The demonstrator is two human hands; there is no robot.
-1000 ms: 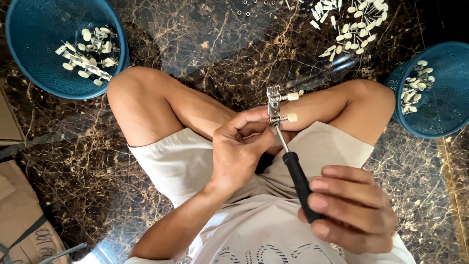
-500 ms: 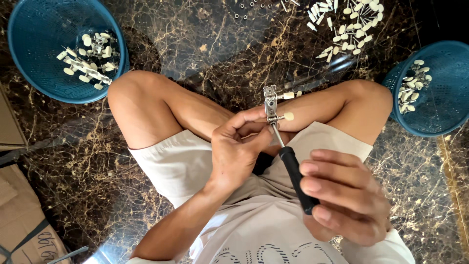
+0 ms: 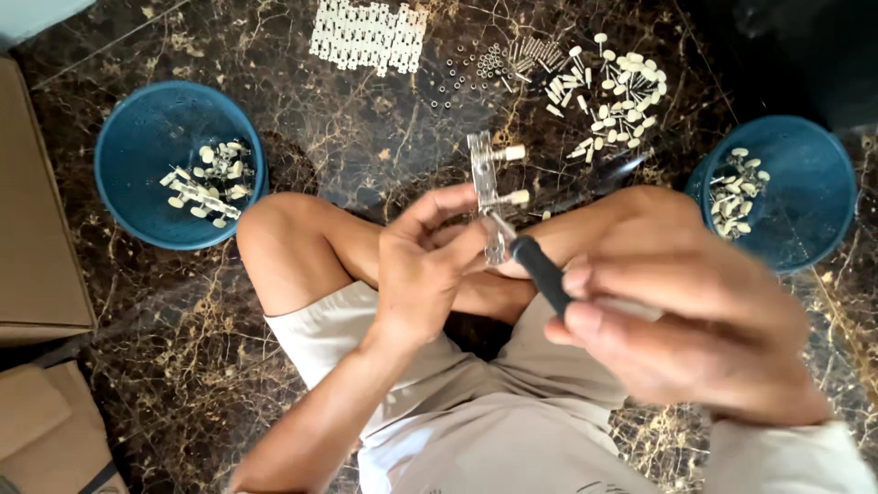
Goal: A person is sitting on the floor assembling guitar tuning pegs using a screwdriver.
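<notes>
1. Over the person's crossed legs, the left hand (image 3: 425,270) pinches a narrow metal plate (image 3: 483,187) that stands nearly upright, with two cream knobs (image 3: 515,153) sticking out to its right.
2. The right hand (image 3: 695,320), near the camera and blurred, is closed around the black handle of a screwdriver (image 3: 540,270); the tip meets the plate low down, just below the lower knob.
3. On the far side, the dark marble floor (image 3: 366,128) carries a row of bare metal plates (image 3: 369,37), a scatter of small screws and washers (image 3: 498,64), and a loose pile of cream pegs (image 3: 613,87).
4. A blue bowl on the left (image 3: 137,137) holds what look like finished pieces with knobs; a blue bowl on the right (image 3: 805,174) holds more cream parts.
5. Cardboard boxes (image 3: 37,201) stand at the left edge.
6. Risk, as a judgement: the plate is held only by fingertips in the air, so a hard push from the screwdriver could twist it out of the pinch or make the tip slip toward the left fingers.
7. A screw that slips loose could fall and be hard to spot on the veined dark floor.
8. The bare knee just below the work lies in the path of a slipping tip.
</notes>
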